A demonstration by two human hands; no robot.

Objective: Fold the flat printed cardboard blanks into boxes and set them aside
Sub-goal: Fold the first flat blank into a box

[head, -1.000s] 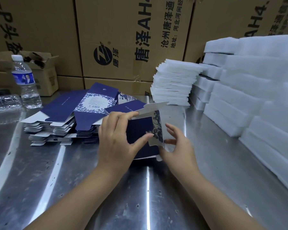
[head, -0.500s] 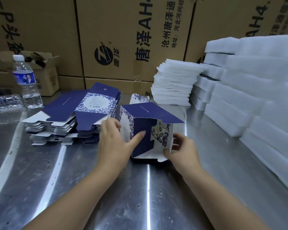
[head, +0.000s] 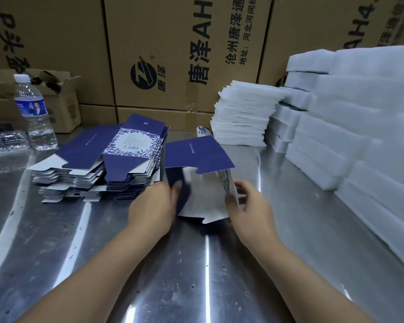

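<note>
A half-formed navy box [head: 196, 155] with white inner flaps lies on the steel table [head: 149, 276] in front of me. My left hand [head: 152, 206] grips its left side, thumb against the dark end panel. My right hand [head: 247, 201] pinches the white, blue-patterned flap at its right end. A white bottom flap hangs open toward me between both hands. Two stacks of flat navy printed blanks [head: 98, 164] sit just left of the box, the top one showing a floral label.
White foam sheets [head: 245, 115] are piled behind the box, and thicker foam blocks [head: 359, 127] line the right side. A water bottle [head: 33, 113] and a clear plastic tray [head: 5, 141] stand far left. Brown shipping cartons [head: 184, 54] wall off the back.
The box has been tipped so its navy panel faces up and flatter. The white end flap has swung down toward me, and both hands have shifted lower on its ends.
</note>
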